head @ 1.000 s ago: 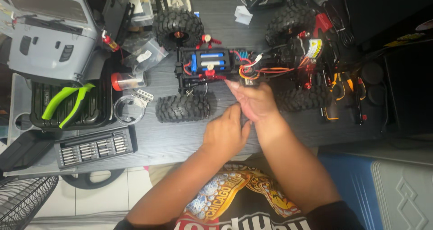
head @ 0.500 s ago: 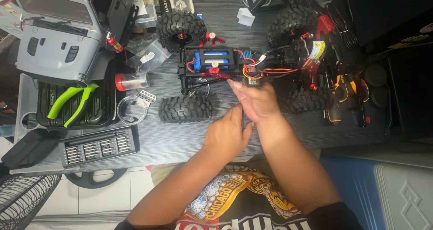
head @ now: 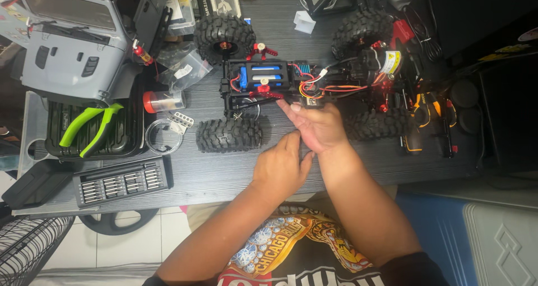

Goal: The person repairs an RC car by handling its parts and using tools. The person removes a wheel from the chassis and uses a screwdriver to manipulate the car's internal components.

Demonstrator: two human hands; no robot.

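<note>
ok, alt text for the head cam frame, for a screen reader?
A person's right hand touches the bare chassis of a model crawler truck on a dark table, left hand just below it. Green pliers, a bit set and the grey truck body sit left.

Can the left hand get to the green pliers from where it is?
Probably yes. The left hand rests on bare table, and the green pliers lie uncovered on top of the black tray, with only the near-left wheel nearby.

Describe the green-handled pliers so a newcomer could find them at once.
Start at the grey toy car body in the table's far left corner. Just in front of it, nearer the person, lies a black tray, and the pliers rest on it with handles spread. Their bright lime-green handles set them apart from the red-capped jar and the dark bit set nearby.
</note>
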